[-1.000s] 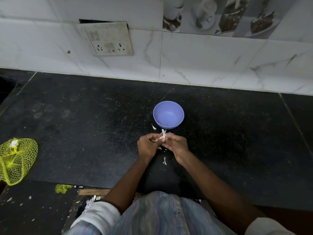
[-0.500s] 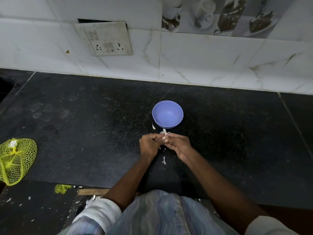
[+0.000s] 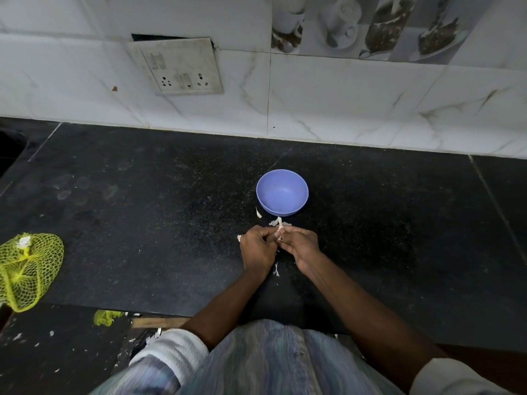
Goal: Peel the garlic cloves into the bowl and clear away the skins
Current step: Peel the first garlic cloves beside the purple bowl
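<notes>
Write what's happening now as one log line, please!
step: peeling | left hand, right hand: pinch garlic clove | purple bowl: empty

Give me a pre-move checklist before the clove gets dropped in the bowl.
1. Left hand and right hand both pinch the garlic clove: ok.
2. Clove fully peeled: cannot tell, a skin strip sticks up from it.
3. Purple bowl upright, just beyond the hands: ok.
4. Bowl interior free of skins: ok.
5. Countertop cleared of garlic skins: not ok, scraps lie by the bowl and between the wrists.
</notes>
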